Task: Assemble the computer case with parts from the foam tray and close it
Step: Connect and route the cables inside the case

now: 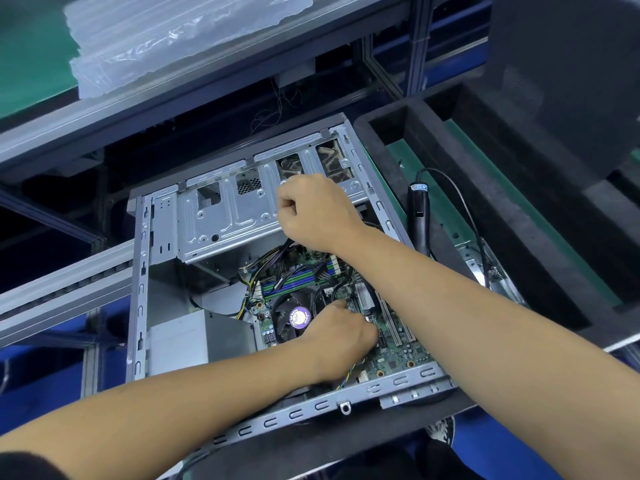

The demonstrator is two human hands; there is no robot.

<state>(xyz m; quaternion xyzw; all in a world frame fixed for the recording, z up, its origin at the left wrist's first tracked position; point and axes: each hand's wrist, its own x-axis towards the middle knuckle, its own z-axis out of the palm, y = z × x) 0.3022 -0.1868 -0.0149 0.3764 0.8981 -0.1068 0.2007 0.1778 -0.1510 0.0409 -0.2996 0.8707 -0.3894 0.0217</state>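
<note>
Head view: open computer case [138, 289] flat beside foam tray [485, 188], giving access. Right hand [311, 213] fisted at drive cage [225, 216], contents unclear. Left hand [341, 332] fingering motherboard [391, 355], grip hidden.

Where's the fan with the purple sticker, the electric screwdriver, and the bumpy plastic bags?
Cooler fan [298, 319], head view: on its round purple sticker.
Electric screwdriver [420, 216], head view: on the middle of its black handle.
Plastic bags [166, 36], head view: on the middle of the clear stack on the upper shelf.
</note>
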